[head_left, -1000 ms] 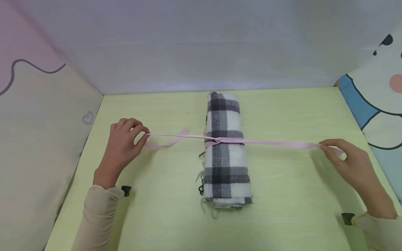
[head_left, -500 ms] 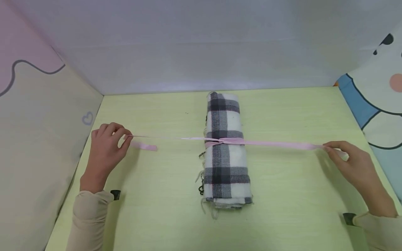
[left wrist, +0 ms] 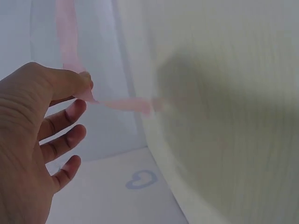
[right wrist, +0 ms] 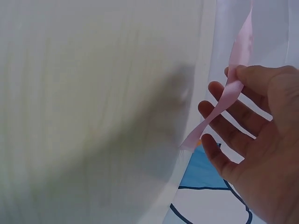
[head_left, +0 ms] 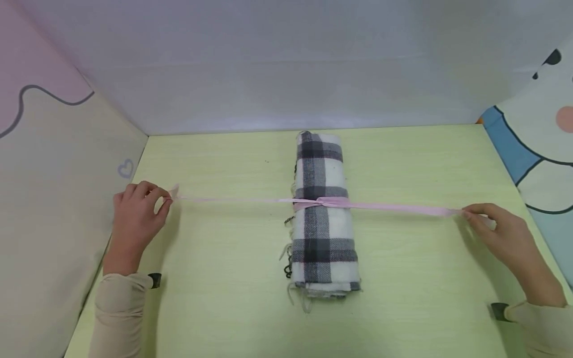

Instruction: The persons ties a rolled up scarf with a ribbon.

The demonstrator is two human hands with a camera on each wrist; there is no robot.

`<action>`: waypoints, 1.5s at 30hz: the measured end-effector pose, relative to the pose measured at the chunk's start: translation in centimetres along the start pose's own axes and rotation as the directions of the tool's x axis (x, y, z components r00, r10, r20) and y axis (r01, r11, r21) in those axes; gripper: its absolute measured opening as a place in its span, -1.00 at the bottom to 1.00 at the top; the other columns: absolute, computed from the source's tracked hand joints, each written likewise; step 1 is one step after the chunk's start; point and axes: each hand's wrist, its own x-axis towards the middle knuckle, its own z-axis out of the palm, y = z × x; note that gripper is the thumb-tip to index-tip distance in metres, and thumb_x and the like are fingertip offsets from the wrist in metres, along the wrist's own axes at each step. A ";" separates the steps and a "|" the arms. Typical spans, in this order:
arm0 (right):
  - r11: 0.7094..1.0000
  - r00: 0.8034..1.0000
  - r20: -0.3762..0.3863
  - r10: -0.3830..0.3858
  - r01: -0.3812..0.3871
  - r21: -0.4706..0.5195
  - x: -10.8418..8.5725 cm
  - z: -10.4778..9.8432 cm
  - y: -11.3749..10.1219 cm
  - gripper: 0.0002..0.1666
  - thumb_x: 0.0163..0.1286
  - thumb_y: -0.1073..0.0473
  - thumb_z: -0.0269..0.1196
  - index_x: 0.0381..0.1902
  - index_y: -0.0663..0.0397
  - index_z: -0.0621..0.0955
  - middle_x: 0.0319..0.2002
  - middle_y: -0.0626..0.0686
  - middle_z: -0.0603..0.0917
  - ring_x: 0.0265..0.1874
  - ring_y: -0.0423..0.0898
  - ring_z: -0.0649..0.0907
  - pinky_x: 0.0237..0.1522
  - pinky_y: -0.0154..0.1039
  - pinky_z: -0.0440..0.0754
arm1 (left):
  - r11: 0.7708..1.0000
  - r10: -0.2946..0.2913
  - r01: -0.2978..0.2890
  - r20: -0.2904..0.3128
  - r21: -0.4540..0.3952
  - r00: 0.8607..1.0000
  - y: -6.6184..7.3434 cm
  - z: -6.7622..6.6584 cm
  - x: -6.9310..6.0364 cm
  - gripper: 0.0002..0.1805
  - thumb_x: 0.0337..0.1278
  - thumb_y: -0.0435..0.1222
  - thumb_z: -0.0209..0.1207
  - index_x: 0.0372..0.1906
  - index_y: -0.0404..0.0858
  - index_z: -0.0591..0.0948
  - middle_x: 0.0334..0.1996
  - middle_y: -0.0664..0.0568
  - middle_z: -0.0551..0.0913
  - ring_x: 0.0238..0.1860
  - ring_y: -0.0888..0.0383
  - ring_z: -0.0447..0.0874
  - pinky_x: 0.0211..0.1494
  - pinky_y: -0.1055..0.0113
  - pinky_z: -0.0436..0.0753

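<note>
A folded plaid scarf (head_left: pixel 318 238) in black, grey and white, with fringe along its left side, lies lengthwise in the middle of the table. Around its middle runs a pink ribbon (head_left: pixel 398 208), crossed or knotted on top; I cannot tell which. My left hand (head_left: pixel 139 219) pinches one ribbon end between thumb and forefinger, far to the left. The other end is pinched by my right hand (head_left: pixel 506 236) at the far right. Both ribbon arms stretch nearly straight above the table. In the right wrist view a short ribbon tail (right wrist: pixel 212 116) hangs past the fingers.
The pale yellow-green table (head_left: pixel 241 308) meets a whitish back wall (head_left: pixel 277 94). A left side panel (head_left: pixel 53 199) bears a small heart outline, and a cartoon-printed panel (head_left: pixel 546 184) stands at the right. Black pieces (head_left: pixel 500 312) show at both cuffs.
My left hand has moved left and slightly nearer, drawing its ribbon arm longer. The loose tail beside it has shortened. My right hand has shifted slightly right, and the ribbon crossing has moved slightly right.
</note>
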 end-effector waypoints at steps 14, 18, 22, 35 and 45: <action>0.997 0.987 0.140 -0.077 0.074 0.026 0.8 0.3 0.7 -0.68 0.61 0.19 0.19 0.02 0.42 0.62 0.13 0.55 0.56 0.14 0.51 0.47 0.07 0.44 0.36 | 0.994 -0.106 0.106 0.226 0.014 0.968 -1.2 1.4 -1.9 -0.95 0.32 -0.33 0.34 -0.21 -0.22 0.70 -0.06 -0.25 0.59 0.10 -0.40 0.39 -0.01 -0.41 0.28; 0.993 0.985 0.126 -0.114 0.113 0.020 1.0 0.4 0.6 -0.73 0.58 0.21 0.22 -0.03 0.38 0.64 0.09 0.53 0.60 0.10 0.47 0.51 0.04 0.38 0.37 | 0.991 -0.125 0.131 0.334 0.006 0.934 -0.9 1.5 -1.4 -0.89 0.43 -0.37 0.19 -0.07 -0.18 0.68 0.04 -0.25 0.60 0.18 -0.42 0.35 0.08 -0.43 0.23; 0.991 0.982 0.131 -0.136 0.136 0.005 0.9 0.3 0.0 -0.78 0.58 0.21 0.23 -0.01 0.30 0.64 0.09 0.49 0.62 0.11 0.47 0.51 0.04 0.37 0.37 | 0.988 -0.136 0.156 0.399 -0.018 0.907 0.1 1.4 -0.5 -0.65 0.39 -0.49 -0.04 0.08 -0.18 0.65 0.13 -0.27 0.58 0.24 -0.43 0.33 0.15 -0.46 0.18; 0.958 0.953 0.124 -0.278 0.265 0.111 1.7 0.9 -4.1 -0.80 0.54 0.21 0.28 0.06 0.07 0.67 0.10 0.20 0.69 0.12 -0.50 0.43 0.04 -0.72 0.17 | 0.861 -0.004 0.264 0.513 -0.435 0.859 6.2 2.0 2.8 -0.70 0.62 -0.25 0.00 0.24 -0.19 0.59 0.21 -0.09 0.65 0.35 -0.11 0.49 0.37 -0.17 0.42; 0.931 0.917 0.219 -0.333 0.283 0.230 2.6 1.7 -7.7 -0.76 0.63 0.14 0.18 0.15 -0.09 0.67 0.10 -0.03 0.70 0.04 -0.62 0.45 0.01 -0.50 0.42 | 0.736 0.197 0.242 0.542 -0.632 0.817 11.3 5.3 4.5 -0.69 0.64 -0.11 0.04 0.24 -0.11 0.60 0.11 0.04 0.73 0.23 0.00 0.63 0.32 -0.08 0.53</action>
